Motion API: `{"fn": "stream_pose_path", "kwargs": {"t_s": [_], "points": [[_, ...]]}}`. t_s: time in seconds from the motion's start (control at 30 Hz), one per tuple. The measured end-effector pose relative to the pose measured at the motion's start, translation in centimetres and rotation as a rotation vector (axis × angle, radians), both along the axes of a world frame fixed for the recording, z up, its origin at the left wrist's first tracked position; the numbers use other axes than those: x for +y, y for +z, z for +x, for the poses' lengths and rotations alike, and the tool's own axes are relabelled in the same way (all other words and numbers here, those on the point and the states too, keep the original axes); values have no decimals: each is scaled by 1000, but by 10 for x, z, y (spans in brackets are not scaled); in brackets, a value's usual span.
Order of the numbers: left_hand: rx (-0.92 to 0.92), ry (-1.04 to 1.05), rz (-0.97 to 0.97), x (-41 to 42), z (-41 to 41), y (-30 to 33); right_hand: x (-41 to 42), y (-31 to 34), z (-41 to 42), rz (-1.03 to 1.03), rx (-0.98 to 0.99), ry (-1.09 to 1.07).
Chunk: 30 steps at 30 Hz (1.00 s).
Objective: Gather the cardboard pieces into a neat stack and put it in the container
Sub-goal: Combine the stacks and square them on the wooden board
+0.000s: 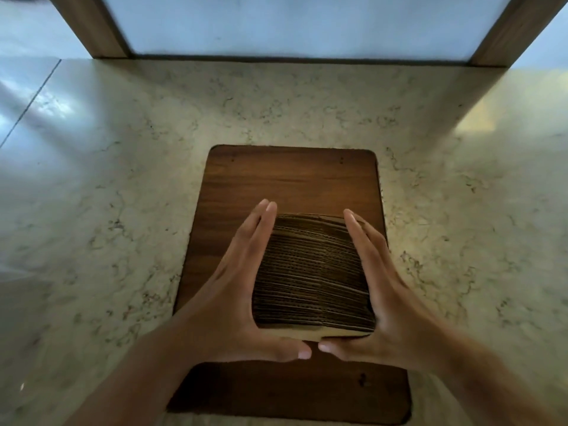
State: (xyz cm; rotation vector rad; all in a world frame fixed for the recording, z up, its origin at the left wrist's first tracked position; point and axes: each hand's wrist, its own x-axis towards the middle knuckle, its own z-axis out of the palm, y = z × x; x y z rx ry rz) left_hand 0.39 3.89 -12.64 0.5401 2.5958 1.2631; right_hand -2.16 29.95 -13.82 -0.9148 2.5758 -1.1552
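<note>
cardboard stack (310, 272): a thick pile of corrugated pieces, squared up pretty tidy, sitting on the wooden board roughly in the middle. You can see all the wavy fluted edges as thin brown stripes facing the camera, and a paler flat face shows along the near bottom edge.

left hand (233, 305): flat and open, palm pressed against the left side of the stack, fingers straight and held together, pointing away from the camera. Thumb runs along the near edge.

right hand (390, 305): same deal mirrored, palm flat on the right side, fingers straight, with their tips at the far corner.

grip: honestly more of a squeeze than a grab, both hands open and sandwiching the pile between the palms. The two thumb tips nearly meet at the front, a small gap left between them.

wooden board (292, 176): dark brown, visible grain, rectangle with rounded corners, lying flat. A couple of tiny dark dots near the far corners.

countertop (123, 210): pale marble-looking stone with grey veining, glossy, catching bluish reflections on the left.

back wall: frosted pale panel (301, 23) framed by brown wooden posts (89, 26) on either side.
</note>
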Motion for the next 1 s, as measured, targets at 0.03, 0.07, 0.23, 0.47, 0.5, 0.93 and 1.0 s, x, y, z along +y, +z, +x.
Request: {"fn": "stream_pose_path", "kwargs": {"t_s": [0.03, 0.07, 0.23, 0.47, 0.5, 0.93, 1.0], "points": [[-2, -9, -3, 2, -1, 0, 0, -1, -1, 3, 4, 2], [-9, -18, 1, 3, -1, 0, 0, -2, -1, 7, 5, 8], [-52, -51, 33, -1, 8, -2, 5, -3, -1, 11, 5, 5], [1, -79, -50, -15, 15, -5, 6, 1, 0, 21, 33, 12], [10, -80, -53, -15, 13, -6, 7, 2, -1, 36, 37, 17], [126, -87, -148, -11, 6, -11, 14, 5, -5, 88, 39, 88], [156, -92, -162, -10, 6, -11, 15, 4, -4, 98, 48, 78]]}}
